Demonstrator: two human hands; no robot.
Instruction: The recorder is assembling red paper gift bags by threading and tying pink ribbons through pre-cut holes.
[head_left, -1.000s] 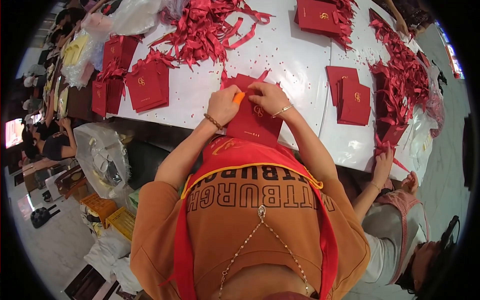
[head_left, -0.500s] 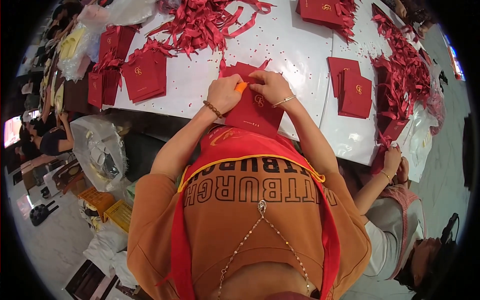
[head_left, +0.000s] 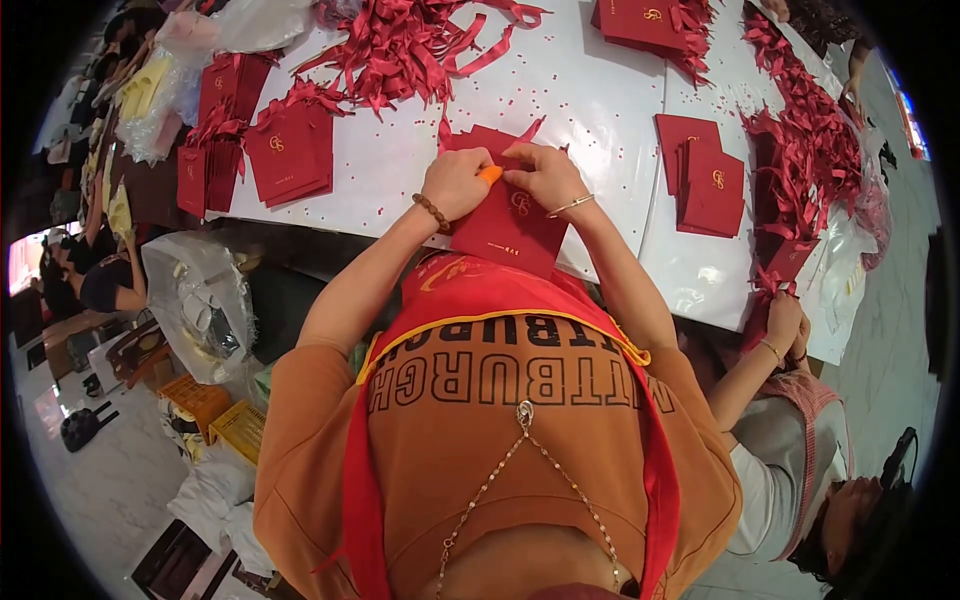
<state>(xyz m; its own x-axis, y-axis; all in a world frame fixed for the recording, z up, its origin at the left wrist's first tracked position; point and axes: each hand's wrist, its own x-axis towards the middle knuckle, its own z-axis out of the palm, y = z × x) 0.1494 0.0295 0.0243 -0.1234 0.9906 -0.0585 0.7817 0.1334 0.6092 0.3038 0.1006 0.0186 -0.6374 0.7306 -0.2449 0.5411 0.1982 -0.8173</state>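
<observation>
A flat red paper gift bag [head_left: 515,238] with gold print lies at the table's near edge, its lower end against my red apron. My left hand [head_left: 455,186], with an orange cover [head_left: 490,174] on the thumb, is closed at the bag's upper left. Opposite it, my right hand [head_left: 546,178] pinches the upper part with bent fingers. The two hands almost meet. Pieces of red ribbon [head_left: 533,130] stick out past the bag's far edge. What exactly lies between the fingertips is hidden.
Stacked red bags stand at left [head_left: 290,150] and right [head_left: 712,190]. A heap of red ribbons [head_left: 395,55] lies beyond my hands, with more ribboned bags [head_left: 805,150] far right. At right a co-worker's hand [head_left: 785,318] handles ribbon. A plastic bag [head_left: 200,305] hangs left.
Both hands stay at the bag's upper part and have shifted very slightly to the right. The co-worker's hands at right have moved a little at the ribbon.
</observation>
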